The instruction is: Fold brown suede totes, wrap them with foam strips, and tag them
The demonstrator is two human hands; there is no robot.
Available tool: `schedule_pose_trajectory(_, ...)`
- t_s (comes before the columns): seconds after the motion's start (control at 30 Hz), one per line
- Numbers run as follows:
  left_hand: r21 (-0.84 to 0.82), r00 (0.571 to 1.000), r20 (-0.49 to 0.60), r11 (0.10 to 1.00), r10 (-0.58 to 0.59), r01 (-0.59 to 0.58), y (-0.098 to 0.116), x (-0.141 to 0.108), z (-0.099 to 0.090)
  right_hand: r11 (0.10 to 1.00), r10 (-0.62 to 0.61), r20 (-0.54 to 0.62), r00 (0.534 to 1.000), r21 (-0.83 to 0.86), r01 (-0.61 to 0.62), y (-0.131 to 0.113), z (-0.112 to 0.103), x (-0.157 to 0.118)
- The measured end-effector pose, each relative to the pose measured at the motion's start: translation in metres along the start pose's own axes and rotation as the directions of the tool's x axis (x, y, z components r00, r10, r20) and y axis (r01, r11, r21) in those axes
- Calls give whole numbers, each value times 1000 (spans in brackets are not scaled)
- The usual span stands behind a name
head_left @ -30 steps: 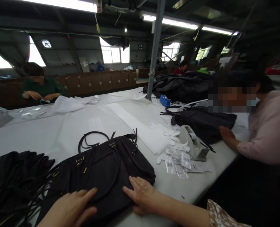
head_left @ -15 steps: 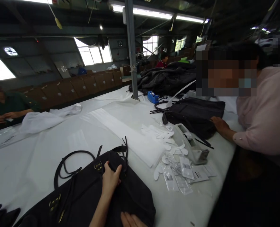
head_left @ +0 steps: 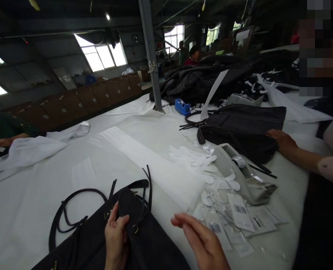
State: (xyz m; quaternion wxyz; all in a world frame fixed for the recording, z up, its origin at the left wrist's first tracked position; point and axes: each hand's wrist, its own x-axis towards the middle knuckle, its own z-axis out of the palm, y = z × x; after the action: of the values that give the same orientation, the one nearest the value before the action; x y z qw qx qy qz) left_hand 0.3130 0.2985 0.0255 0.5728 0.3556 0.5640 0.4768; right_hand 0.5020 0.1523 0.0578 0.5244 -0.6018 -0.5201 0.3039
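A black handbag (head_left: 157,243) with gold-coloured metal fittings lies on the white-covered table in front of me. My left hand (head_left: 116,234) pinches the dark flap-like piece at its top, thumb on the near face. A looped strap (head_left: 76,192) spreads out to the left of the bag. Just right of the bag, my right hand (head_left: 201,240) hovers with fingers stretched out and nothing in it. Barcoded tags (head_left: 241,212) in clear sleeves lie close beyond that hand, and a white foam strip (head_left: 155,168) runs behind it.
A grey tape dispenser (head_left: 236,168) and white paper pieces (head_left: 194,157) lie to the right. Farther off are a blue tape dispenser (head_left: 182,107), a metal post (head_left: 152,63) and piled black bags (head_left: 194,86). A co-worker's hand (head_left: 284,144) touches another black bag (head_left: 245,118).
My right hand has lifted off the bag and moved right, toward the tags. My left hand still grips the bag's top piece. The view has shifted to the right.
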Motion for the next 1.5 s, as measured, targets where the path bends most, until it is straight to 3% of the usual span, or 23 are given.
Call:
schedule_pose_trajectory(0.03, -30, 1000, -1, 1000, -7, 7, 2, -1, 1, 988, 121, -44, 992, 97, -116, 2, 1, 22)
schedule_pose_trajectory(0.1, -76, 1000, -6, 997, -29, 29, 6, -3, 4, 968, 204, -18, 979, 151, -199, 5, 13, 64)
schedule_pose_trajectory(0.23, -129, 996, 3, 988, -87, 86, 8, -3, 6, 992, 124, 115, 986, -13, -123, 11, 62, 127)
schedule_pose_trajectory(0.37, -158, 993, 22, 980, -118, 120, 10, -3, 4, 990, 142, 142, 980, -6, -142, 22, 112, 158)
schedule_pose_trajectory(0.47, -142, 996, 35, 986, -86, 90, 13, -4, 2, 978, 184, 188, 965, 64, -199, 32, 132, 170)
schedule_pose_trajectory(0.57, -130, 998, 20, 990, -52, 54, 19, -6, 2, 950, 271, 189, 944, 109, -294, 43, 124, 177)
schedule_pose_trajectory(0.73, -142, 999, -1, 989, -36, 36, 24, -9, 4, 854, 500, 107, 859, 103, -510, 56, 71, 156)
schedule_pose_trajectory(0.8, -134, 999, -3, 990, -32, 31, 23, -10, 6, 805, 574, 174, 800, 60, -590, 54, 62, 141)
schedule_pose_trajectory(0.87, -118, 1000, 7, 993, -28, 28, 22, -9, 7, 784, 606, 232, 761, -9, -621, 48, 68, 128)
schedule_pose_trajectory(0.93, -94, 999, 26, 995, -28, 30, 21, -9, 6, 801, 591, 209, 779, -40, -597, 43, 81, 122)
schedule_pose_trajectory(1.0, -70, 999, 37, 997, -35, 38, 20, -7, 3, 832, 552, 122, 825, -9, -555, 38, 94, 122)
schedule_pose_trajectory(1.1, -19, 997, 17, 997, -78, 78, 18, -5, 0, 836, 544, 34, 838, 56, -545, 26, 101, 129)
schedule_pose_trajectory(1.17, 18, 992, 27, 992, -123, 123, 17, -6, -1, 870, 477, 79, 875, 101, -483, 6, 99, 133)
schedule_pose_trajectory(1.23, 10, 990, 39, 991, -135, 134, 17, -7, -1, 946, 212, 284, 935, 180, -270, -22, 93, 134)
schedule_pose_trajectory(1.3, -64, 994, 53, 993, -97, 101, 20, -7, -1, 948, -151, 447, 882, 320, 1, -47, 84, 129)
schedule_pose_trajectory(1.33, -98, 996, 46, 992, -79, 83, 22, -7, -2, 926, -247, 443, 862, 370, 75, -56, 79, 126)
schedule_pose_trajectory(1.37, -110, 997, 27, 991, -78, 81, 25, -7, -3, 910, -250, 382, 890, 406, 81, -60, 73, 121)
schedule_pose_trajectory(1.43, -73, 995, -36, 993, -97, 94, 30, -7, -5, 850, 0, 153, 988, 521, -81, -55, 65, 110)
schedule_pose_trajectory(1.47, -38, 992, -79, 994, -102, 99, 33, -8, -6, 762, 182, 68, 981, 621, -185, -47, 63, 105)
schedule_pose_trajectory(1.5, -4, 989, -108, 995, -100, 100, 35, -9, -6, 634, 340, 39, 940, 728, -260, -37, 63, 99)
